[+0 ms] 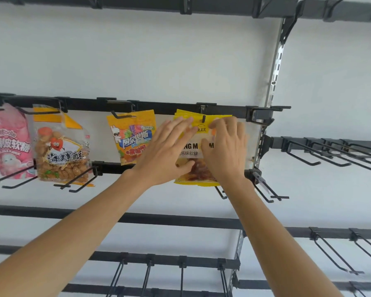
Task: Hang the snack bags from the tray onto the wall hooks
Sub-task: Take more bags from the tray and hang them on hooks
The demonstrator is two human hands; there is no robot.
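On middle rail (227, 111), right end: yellow snack bag (198, 125) hangs upright, long axis vertical, header up, print facing camera. Hook (204, 119) tip pokes through header. Bag's middle and most print hidden behind both hands; bottom edge shows. Left hand (167, 146) lies flat on bag's left half, fingers straight. Right hand (225, 146) covers right half, curled fingers pinching header beside hook.

Single head-worn wide-angle view, close to the wall (180, 61), facing its hook rails (163, 108) head-on.
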